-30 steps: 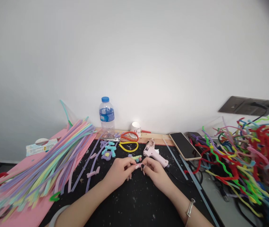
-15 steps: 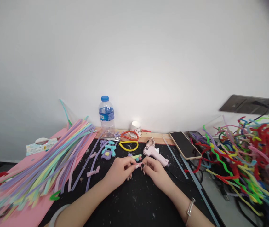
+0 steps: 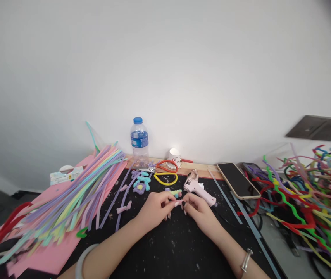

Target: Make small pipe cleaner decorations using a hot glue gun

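My left hand (image 3: 155, 209) and my right hand (image 3: 198, 211) meet above the black mat (image 3: 165, 252), thumbs and fingertips pinched. Between them is a short pink pipe cleaner piece (image 3: 178, 202), mostly covered by the fingers. Just beyond the fingertips lies a multicoloured pastel pipe cleaner coil (image 3: 174, 192). A pale pink glue gun (image 3: 199, 190) rests on its side past my right hand. Left of my left hand are a purple flower with a yellow centre (image 3: 139, 188), a turquoise fuzzy shape (image 3: 143, 179) and a small pink bent piece (image 3: 124, 207).
Red-and-yellow-handled scissors (image 3: 166, 179), a water bottle (image 3: 139, 143) and a paper cup (image 3: 174, 156) are along the back near the wall. Pastel pipe cleaners (image 3: 75, 193) are heaped left. A phone (image 3: 238, 180) and tangled bright pipe cleaners (image 3: 313, 209) lie right.
The camera view has swung slightly left, so everything appears further right. Both hands keep their pinch on the pink piece, with little visible change between them.
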`<state>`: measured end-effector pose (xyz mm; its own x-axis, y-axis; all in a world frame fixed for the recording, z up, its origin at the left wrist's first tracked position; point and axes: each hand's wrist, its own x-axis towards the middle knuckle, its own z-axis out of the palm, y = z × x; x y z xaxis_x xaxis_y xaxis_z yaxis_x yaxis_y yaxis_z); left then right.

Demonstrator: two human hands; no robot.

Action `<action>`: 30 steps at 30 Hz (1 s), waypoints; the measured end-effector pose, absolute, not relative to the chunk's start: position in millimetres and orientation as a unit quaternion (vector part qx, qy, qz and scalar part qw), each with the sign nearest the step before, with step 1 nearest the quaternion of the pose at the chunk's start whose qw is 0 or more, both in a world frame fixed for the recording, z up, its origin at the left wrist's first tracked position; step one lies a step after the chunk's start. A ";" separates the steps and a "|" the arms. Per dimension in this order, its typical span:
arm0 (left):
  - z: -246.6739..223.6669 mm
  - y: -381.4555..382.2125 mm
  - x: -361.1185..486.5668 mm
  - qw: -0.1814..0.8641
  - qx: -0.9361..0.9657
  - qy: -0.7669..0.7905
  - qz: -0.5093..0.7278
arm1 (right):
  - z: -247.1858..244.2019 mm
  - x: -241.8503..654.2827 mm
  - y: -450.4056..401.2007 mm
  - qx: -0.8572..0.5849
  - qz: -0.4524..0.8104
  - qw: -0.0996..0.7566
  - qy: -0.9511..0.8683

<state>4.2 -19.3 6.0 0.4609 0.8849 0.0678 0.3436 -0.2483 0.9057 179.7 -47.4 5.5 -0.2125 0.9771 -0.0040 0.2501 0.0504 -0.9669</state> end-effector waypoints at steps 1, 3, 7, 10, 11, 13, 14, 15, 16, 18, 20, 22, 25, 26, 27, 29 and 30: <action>6.1 -19.2 4.4 0.445 0.729 0.422 0.305 | 5.7 179.8 -47.5 -0.498 0.476 0.380 -0.617; 6.2 -19.1 4.7 0.443 0.727 0.424 0.309 | 5.8 179.9 -47.4 -0.497 0.477 0.377 -0.620; 7.0 -19.6 4.7 0.439 0.724 0.429 0.315 | 3.9 181.2 -46.1 -0.495 0.475 0.371 -0.626; 7.7 -20.1 4.5 0.434 0.723 0.433 0.319 | 1.4 182.6 -44.9 -0.502 0.457 0.363 -0.638; 7.9 -20.1 4.4 0.432 0.724 0.433 0.319 | 0.9 182.8 -44.7 -0.503 0.453 0.361 -0.642; 7.9 -19.9 4.1 0.428 0.723 0.436 0.322 | 1.0 182.8 -44.7 -0.505 0.451 0.356 -0.644; 7.8 -19.8 4.0 0.427 0.723 0.436 0.323 | 1.6 182.7 -45.0 -0.507 0.452 0.352 -0.644; 7.6 -19.7 3.9 0.425 0.723 0.437 0.325 | 2.5 182.5 -45.5 -0.509 0.452 0.348 -0.645; 7.5 -19.7 3.7 0.424 0.723 0.438 0.326 | 3.5 182.3 -46.0 -0.510 0.452 0.345 -0.645; 7.4 -19.9 3.5 0.422 0.723 0.438 0.328 | 5.6 182.0 -47.1 -0.512 0.450 0.340 -0.647; 7.2 -20.2 3.4 0.421 0.723 0.438 0.330 | 6.9 182.0 -47.7 -0.513 0.449 0.338 -0.648; 6.8 -20.3 3.4 0.420 0.723 0.438 0.330 | 7.2 182.2 -47.8 -0.514 0.449 0.336 -0.648; 5.9 -20.0 3.6 0.419 0.722 0.439 0.332 | 6.3 182.1 -47.6 -0.514 0.450 0.334 -0.650; 5.8 -19.9 3.6 0.420 0.721 0.440 0.332 | 5.8 182.1 -47.4 -0.514 0.449 0.334 -0.650; 5.8 -19.8 3.7 0.421 0.721 0.440 0.332 | 5.4 181.9 -47.3 -0.514 0.450 0.334 -0.650; 6.1 -19.7 3.6 0.425 0.720 0.440 0.330 | 4.6 181.7 -47.0 -0.513 0.453 0.335 -0.647; 6.3 -19.8 3.5 0.427 0.719 0.439 0.329 | 4.4 181.7 -46.9 -0.513 0.455 0.337 -0.646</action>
